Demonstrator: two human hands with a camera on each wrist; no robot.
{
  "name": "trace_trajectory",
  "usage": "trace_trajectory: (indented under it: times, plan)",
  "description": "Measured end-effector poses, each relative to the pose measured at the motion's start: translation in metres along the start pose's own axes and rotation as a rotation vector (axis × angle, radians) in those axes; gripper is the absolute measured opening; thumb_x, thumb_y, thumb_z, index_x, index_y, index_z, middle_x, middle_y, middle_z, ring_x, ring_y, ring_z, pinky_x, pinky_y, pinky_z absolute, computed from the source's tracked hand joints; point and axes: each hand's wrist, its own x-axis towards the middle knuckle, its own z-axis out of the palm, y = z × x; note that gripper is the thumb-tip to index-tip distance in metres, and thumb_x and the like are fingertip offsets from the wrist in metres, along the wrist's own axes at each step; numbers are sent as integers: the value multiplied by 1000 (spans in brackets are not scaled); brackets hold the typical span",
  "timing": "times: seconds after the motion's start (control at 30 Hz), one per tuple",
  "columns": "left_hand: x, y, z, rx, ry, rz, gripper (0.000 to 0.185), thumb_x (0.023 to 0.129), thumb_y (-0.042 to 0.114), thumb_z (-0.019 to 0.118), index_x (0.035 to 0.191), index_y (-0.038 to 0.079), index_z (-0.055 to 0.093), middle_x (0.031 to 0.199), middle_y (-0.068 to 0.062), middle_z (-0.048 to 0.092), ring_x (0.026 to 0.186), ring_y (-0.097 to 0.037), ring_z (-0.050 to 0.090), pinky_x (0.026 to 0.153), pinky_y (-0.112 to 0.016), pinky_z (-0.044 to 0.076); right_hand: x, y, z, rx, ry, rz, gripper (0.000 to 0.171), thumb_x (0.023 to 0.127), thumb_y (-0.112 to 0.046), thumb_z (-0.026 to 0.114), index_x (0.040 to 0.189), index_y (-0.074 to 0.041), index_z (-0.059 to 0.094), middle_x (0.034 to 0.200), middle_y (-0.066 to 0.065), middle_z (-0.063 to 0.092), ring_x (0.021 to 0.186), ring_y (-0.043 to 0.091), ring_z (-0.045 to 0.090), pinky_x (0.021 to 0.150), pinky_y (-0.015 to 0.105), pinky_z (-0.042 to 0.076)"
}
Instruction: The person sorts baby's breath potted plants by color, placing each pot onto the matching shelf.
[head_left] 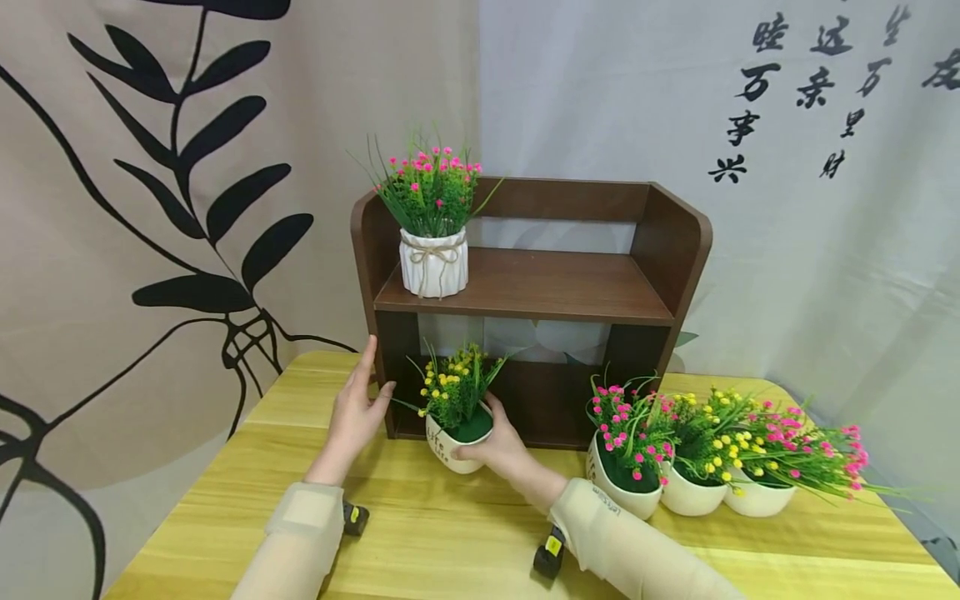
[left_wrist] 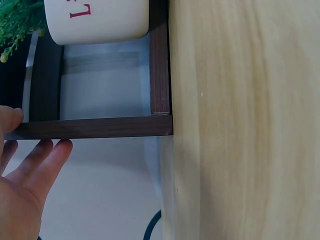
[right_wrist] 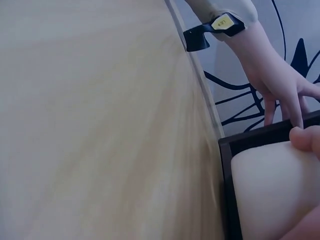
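Head view: right hand [head_left: 498, 450] holds yellow-flower pot [head_left: 456, 437] at shelf [head_left: 525, 287] edge.

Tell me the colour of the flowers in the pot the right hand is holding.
Yellow flowers in green foliage; the head view shows it best.

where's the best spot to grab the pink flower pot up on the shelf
Probably round the white ribbed pot body, near the twine bow, coming from the open front of the shelf. The pink flowers spread wide above, so a grip from the top would crush them, and the shelf's left side panel blocks the approach from that side.
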Motion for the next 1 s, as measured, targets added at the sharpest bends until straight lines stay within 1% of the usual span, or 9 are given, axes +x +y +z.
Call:
trace_trajectory:
  times: [0.13,0.23,0.27,0.37,0.47,0.6,0.73,0.9,1.0]
  plan:
    - [1,0,-2,5,-4,-1,87,90,1,66,157,28,16,151,-20,35,64,-27,61,43,-25,44,0,-1,-4,27,-14,10,112,66,-5,83,154,-5,15,142,24,42,119,36,51,100,48,40]
    - [1,-1,-4,10,-6,-7,88,91,1,66,157,29,15,152,-20,34,46,-12,46,43,-25,42,1,-2,-7,24,-11,19,111,68,-6,83,155,-5,14,144,24,39,122,37,48,101,49,39]
    - [1,-1,-4,10,-5,-5,88,91,1,66,157,28,15,152,-20,34,45,-10,44,43,-25,43,1,-2,-8,19,-6,17,111,68,-7,83,155,-4,14,145,24,38,124,37,46,102,49,38]
    - [2,-1,-5,11,-3,-3,87,91,2,65,157,28,15,152,-19,34,42,-5,39,44,-24,44,3,-2,-10,10,21,14,108,69,-6,83,154,-3,16,147,25,36,128,38,42,104,50,36]
    - [3,-2,-6,14,3,11,87,91,2,66,157,27,16,152,-19,35,43,-4,39,45,-25,44,3,-2,-12,24,47,0,105,70,-5,81,153,-1,17,148,25,34,131,39,39,106,50,33]
    - [3,-2,-5,11,8,29,87,89,0,67,157,25,18,151,-20,35,42,-3,37,44,-25,44,-8,-22,-16,81,61,-8,99,71,2,75,151,6,17,147,32,32,132,43,36,107,53,30]
    - [1,-2,-3,1,12,31,87,90,1,66,157,27,17,150,-21,36,40,-4,34,43,-24,43,-15,-37,-20,116,62,-3,92,74,5,69,149,11,16,145,36,31,132,46,34,107,54,30]
    - [0,-4,1,-5,17,38,87,90,2,65,157,28,17,150,-22,36,42,-8,39,43,-23,42,-6,-27,-22,166,63,37,93,74,6,68,149,11,14,143,37,33,130,46,37,106,54,31]
    - [-1,-5,2,0,14,35,87,90,2,67,157,27,18,150,-20,36,52,-15,50,45,-24,45,5,-10,-21,174,79,55,95,74,5,69,150,9,13,144,35,33,130,45,37,105,53,33]
